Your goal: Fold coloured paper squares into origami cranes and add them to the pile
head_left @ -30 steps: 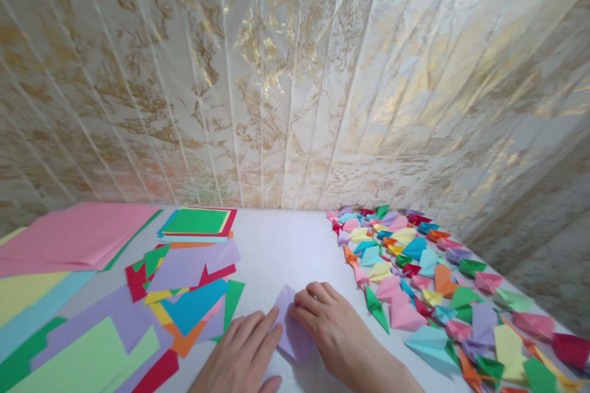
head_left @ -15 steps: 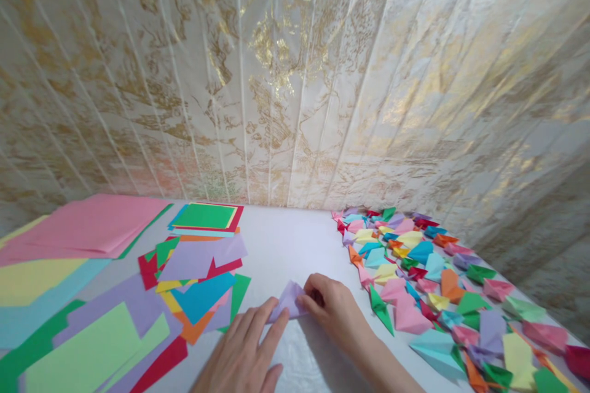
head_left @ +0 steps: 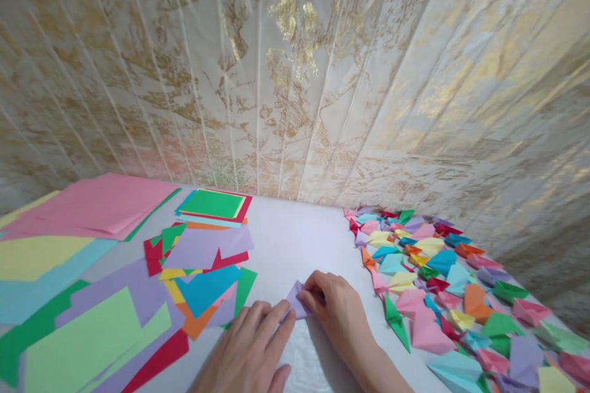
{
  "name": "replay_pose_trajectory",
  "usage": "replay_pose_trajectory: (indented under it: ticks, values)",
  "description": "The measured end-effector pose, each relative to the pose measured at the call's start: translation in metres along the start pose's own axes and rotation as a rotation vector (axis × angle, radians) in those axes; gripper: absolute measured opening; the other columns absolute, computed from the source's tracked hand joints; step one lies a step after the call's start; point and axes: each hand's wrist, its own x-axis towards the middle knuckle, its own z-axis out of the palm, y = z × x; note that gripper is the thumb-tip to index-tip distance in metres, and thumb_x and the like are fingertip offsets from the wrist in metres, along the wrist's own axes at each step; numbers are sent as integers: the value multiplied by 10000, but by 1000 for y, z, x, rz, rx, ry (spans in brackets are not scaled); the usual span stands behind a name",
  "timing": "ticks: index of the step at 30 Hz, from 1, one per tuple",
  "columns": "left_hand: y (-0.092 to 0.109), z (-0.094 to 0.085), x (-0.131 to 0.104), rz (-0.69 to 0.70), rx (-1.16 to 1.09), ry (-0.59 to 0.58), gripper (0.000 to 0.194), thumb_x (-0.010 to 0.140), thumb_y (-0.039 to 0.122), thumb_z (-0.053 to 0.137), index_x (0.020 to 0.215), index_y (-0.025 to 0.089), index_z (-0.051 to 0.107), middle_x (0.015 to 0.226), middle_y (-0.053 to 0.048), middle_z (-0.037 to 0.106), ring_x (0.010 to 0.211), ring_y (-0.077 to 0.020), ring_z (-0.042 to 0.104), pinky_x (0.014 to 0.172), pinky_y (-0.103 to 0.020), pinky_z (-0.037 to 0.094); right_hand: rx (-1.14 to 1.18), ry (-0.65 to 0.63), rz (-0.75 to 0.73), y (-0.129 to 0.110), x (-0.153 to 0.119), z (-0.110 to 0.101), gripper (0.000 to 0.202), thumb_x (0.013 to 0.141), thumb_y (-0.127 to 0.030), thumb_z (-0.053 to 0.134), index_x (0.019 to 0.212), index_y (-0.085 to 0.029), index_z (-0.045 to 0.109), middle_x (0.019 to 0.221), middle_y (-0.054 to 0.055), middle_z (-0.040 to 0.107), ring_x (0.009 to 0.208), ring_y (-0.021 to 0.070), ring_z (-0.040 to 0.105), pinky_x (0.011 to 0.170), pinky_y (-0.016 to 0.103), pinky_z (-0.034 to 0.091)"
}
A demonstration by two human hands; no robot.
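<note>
A small folded sheet of purple paper (head_left: 298,306) lies on the white table between my hands, its pointed top facing away from me. My left hand (head_left: 255,341) rests flat with fingers stretched out, the fingertips pressing on the paper's left edge. Thumb and forefinger of my right hand (head_left: 334,307) pinch the paper's right side, partly covering it.
To the left lie loose cut papers (head_left: 207,291), a neat stack topped with green (head_left: 211,203) and large pink sheets (head_left: 101,206). Many folded paper pieces (head_left: 442,295) spread along the right. A gold-patterned curtain (head_left: 295,73) hangs behind the white table (head_left: 295,239).
The view has shifted slightly, so the table items sit a little differently in frame. My left fingers have come closer over the purple paper; the right hand keeps its pinch.
</note>
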Motion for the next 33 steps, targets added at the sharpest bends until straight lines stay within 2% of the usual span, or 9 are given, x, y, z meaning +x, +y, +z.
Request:
replay_pose_trajectory:
  ticks: [7, 14, 19, 21, 27, 33]
  values:
    - [2, -4, 4, 11, -13, 11, 533, 740, 173, 640, 1268, 205, 579, 1259, -19, 669, 954, -244, 609, 837, -358, 490, 56, -3, 44, 0, 2, 2, 48, 843, -229, 696, 798, -215, 686, 744, 18, 693, 733, 201, 609, 670, 273, 385]
    - [3, -3, 3, -15, -8, -83, 533, 787, 177, 632, 1313, 235, 565, 1354, -8, 615, 1042, -249, 586, 911, -377, 447, 99, -20, 89, -2, 4, 0, 65, 843, -222, 689, 780, -212, 696, 736, 16, 695, 707, 177, 598, 650, 249, 363]
    - [2, -9, 8, -8, -13, -115, 366, 871, 349, 612, 1213, 225, 651, 1275, -30, 673, 976, -253, 623, 846, -402, 461, 92, -4, 63, -1, 2, 3, 18, 853, -227, 675, 843, -221, 660, 733, 1, 675, 713, 184, 589, 651, 253, 354]
    - [1, -12, 8, -15, -2, -112, 354, 882, 400, 611, 1181, 220, 669, 1247, -35, 689, 995, -256, 625, 862, -407, 451, 86, -5, 56, -1, 1, 4, 64, 857, -224, 666, 917, -224, 644, 736, -2, 667, 726, 192, 590, 663, 258, 359]
    - [-3, -13, 5, 11, 69, -50, 280, 856, 386, 638, 1060, 206, 704, 1167, -46, 720, 1005, -261, 623, 880, -409, 431, 33, 12, -47, -5, -7, 2, 140, 881, -216, 579, 1018, -204, 605, 783, 21, 650, 771, 219, 590, 737, 315, 370]
    - [-1, -7, 3, 25, 83, 22, 278, 889, 352, 593, 1092, 183, 679, 1184, -69, 705, 1066, -262, 601, 925, -403, 401, 89, 44, -42, -18, -17, -1, 441, 732, -294, 701, 1139, -181, 574, 1002, 77, 687, 954, 296, 597, 878, 417, 346]
